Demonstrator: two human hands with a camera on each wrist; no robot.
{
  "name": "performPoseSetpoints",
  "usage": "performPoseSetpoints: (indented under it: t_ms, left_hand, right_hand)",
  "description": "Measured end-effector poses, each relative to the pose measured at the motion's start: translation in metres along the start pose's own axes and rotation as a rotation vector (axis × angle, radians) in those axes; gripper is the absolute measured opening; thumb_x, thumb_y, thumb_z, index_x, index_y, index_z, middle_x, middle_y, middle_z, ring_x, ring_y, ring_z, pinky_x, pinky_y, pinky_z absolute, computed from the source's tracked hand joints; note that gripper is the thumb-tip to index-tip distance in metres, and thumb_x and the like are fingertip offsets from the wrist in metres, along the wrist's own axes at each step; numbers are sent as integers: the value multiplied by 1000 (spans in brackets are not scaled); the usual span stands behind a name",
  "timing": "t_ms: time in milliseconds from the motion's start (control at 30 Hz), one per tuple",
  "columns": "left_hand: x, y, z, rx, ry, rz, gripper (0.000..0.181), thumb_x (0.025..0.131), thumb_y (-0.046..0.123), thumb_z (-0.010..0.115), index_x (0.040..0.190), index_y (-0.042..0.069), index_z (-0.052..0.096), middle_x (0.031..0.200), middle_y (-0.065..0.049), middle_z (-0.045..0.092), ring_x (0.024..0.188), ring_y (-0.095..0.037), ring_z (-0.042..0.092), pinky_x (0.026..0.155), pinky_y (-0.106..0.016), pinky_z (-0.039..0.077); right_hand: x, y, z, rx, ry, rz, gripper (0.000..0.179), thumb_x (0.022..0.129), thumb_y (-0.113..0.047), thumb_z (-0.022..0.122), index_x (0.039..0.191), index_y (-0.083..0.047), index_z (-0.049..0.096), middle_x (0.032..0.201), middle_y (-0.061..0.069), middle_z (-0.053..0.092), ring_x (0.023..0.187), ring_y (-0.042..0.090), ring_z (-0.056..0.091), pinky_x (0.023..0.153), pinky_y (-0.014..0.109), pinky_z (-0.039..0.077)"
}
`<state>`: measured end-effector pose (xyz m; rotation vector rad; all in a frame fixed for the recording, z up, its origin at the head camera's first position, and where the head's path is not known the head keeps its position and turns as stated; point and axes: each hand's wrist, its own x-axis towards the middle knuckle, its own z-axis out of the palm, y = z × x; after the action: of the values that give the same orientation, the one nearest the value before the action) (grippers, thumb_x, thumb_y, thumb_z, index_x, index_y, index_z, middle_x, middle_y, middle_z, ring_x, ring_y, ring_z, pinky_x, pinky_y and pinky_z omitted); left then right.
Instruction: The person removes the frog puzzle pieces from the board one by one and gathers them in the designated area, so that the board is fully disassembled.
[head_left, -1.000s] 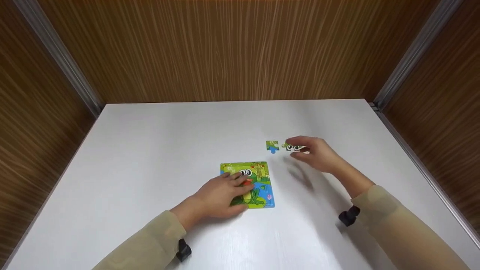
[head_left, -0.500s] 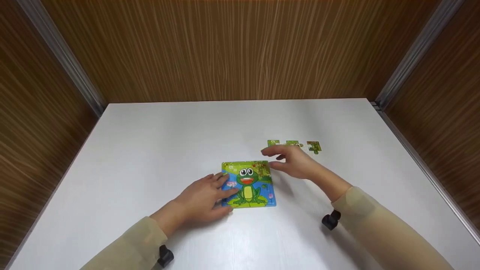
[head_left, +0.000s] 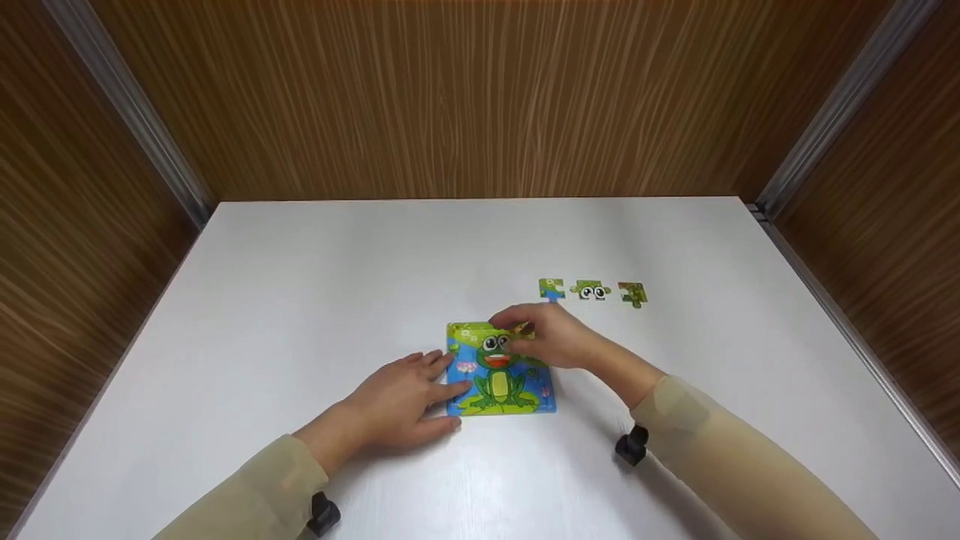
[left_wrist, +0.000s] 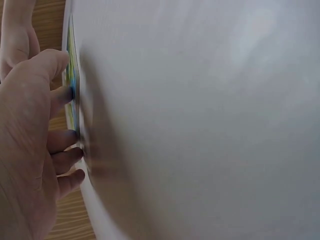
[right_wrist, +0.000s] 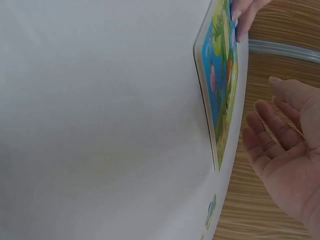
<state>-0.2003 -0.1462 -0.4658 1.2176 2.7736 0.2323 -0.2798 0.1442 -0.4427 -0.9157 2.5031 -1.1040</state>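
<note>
A square frog puzzle board [head_left: 499,386] lies on the white table, its frog in green over blue water. My left hand [head_left: 397,401] is at the board's left side, fingers spread and fingertips at the edge and on the picture. Above the upper right part of the board hovers my right hand [head_left: 559,337], hiding some of the picture. In the right wrist view its fingers [right_wrist: 272,125] are loosely bent with nothing between them. Behind the board lie three loose puzzle pieces in a row: a green-and-blue piece [head_left: 551,287], an eyes piece [head_left: 591,292] and a tree-patterned piece [head_left: 634,292].
The white table [head_left: 300,300] is bounded by a wood-grain panel [head_left: 480,97] at the back and similar panels at both sides. Black wrist cameras [head_left: 324,514] sit at both sleeves, close above the tabletop.
My right hand has let go of the eyes piece, leaving it between the other two, and moved left over the board. The left hand slid from the board's middle to its left edge.
</note>
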Motion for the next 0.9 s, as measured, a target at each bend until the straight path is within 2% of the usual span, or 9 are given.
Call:
performPoseSetpoints:
  t_ms: [233, 467, 733, 900]
  left_hand:
    - [2, 0, 0, 12, 9, 29, 57, 106, 55, 50, 153, 23, 61, 158, -26, 47, 148, -41, 46, 120, -52, 39]
    - [3, 0, 0, 2, 0, 30, 58, 106, 54, 50, 154, 23, 59, 159, -26, 46, 148, -41, 45, 120, -53, 39]
    - [2, -2, 4, 23, 9, 33, 53, 107, 49, 51, 153, 23, 61, 157, -25, 48, 147, -41, 47, 118, -53, 42]
    - [2, -4, 5, 31, 22, 28, 52, 107, 47, 51, 152, 24, 61, 157, -25, 48, 147, -41, 47, 118, -53, 42]
  right_hand:
    - [9, 4, 14, 29, -82, 39, 38, 97, -16, 81, 133, -6, 72, 124, 6, 73, 113, 22, 68, 102, 44, 56]
    - [11, 15, 18, 92, -123, 85, 37, 95, -16, 82, 131, -16, 75, 125, 2, 65, 113, 21, 61, 105, 45, 51]
    - [13, 15, 22, 62, -164, 74, 42, 94, -15, 82, 135, -22, 75, 130, -2, 60, 114, 21, 57, 105, 43, 49]
    - [14, 14, 21, 48, -169, 53, 40, 94, -13, 82, 133, -22, 75, 132, 0, 59, 117, 23, 57, 107, 45, 48]
